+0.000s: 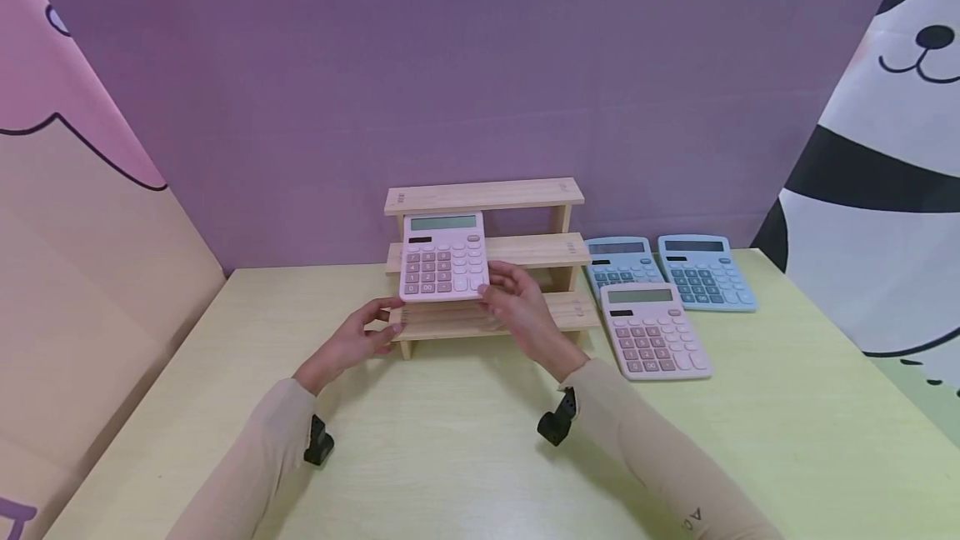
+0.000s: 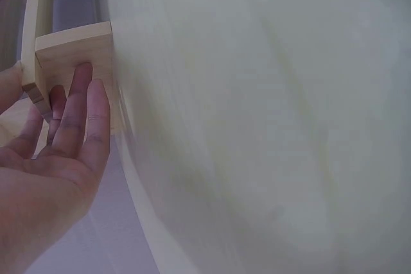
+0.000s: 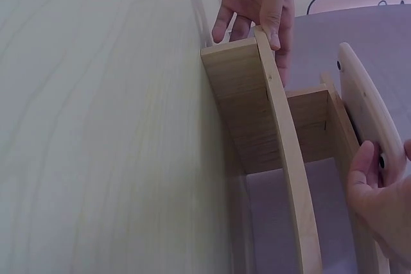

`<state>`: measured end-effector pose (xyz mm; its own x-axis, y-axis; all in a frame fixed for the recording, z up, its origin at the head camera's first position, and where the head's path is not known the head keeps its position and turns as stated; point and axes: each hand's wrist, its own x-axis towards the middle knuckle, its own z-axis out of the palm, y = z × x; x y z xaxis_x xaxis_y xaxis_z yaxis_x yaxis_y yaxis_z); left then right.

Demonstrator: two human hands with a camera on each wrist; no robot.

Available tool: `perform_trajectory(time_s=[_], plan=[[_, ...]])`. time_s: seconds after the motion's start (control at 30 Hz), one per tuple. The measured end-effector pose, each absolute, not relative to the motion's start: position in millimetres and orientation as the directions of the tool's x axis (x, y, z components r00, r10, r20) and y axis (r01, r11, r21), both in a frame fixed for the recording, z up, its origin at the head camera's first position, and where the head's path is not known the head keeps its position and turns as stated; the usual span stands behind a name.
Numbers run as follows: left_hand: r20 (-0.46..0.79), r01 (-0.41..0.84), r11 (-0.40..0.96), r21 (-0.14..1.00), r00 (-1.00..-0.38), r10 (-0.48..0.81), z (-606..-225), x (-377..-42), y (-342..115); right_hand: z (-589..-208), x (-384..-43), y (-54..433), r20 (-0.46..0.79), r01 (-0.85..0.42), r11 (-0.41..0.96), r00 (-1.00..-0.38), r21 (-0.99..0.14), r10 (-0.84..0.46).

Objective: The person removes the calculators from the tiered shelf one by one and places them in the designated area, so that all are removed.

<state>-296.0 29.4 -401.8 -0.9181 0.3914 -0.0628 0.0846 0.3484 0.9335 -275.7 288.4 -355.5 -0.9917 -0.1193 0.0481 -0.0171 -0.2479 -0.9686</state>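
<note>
My right hand (image 1: 521, 315) pinches a pink calculator (image 1: 444, 258) by its lower right corner. The calculator leans back, screen up, in front of the middle step of a three-step wooden stand (image 1: 483, 194), its lower edge over the lowest step. In the right wrist view the thumb (image 3: 363, 166) lies against the calculator's back (image 3: 359, 104). At the stand's lower left end my left hand (image 1: 363, 332) holds the lowest board (image 2: 30, 62), with the thumb on top and the other fingers (image 2: 77, 110) beneath, by the end support.
Right of the stand lie two blue calculators (image 1: 618, 259) (image 1: 705, 272) and, in front of them, another pink calculator (image 1: 654, 332) that overlaps one. A purple cloth wall (image 1: 480, 65) rises behind the pale wooden table (image 1: 450, 440).
</note>
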Motion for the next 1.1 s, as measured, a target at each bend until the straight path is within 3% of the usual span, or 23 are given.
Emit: perform_trajectory(time_s=[1.1], plan=[[-0.075, 0.079, 0.363, 0.928, -0.918, 0.39, -400.1, -296.8, 28.4, -352.3, -273.6, 287.5, 0.035, -0.017, -0.191, -0.995, -0.981, -0.091]])
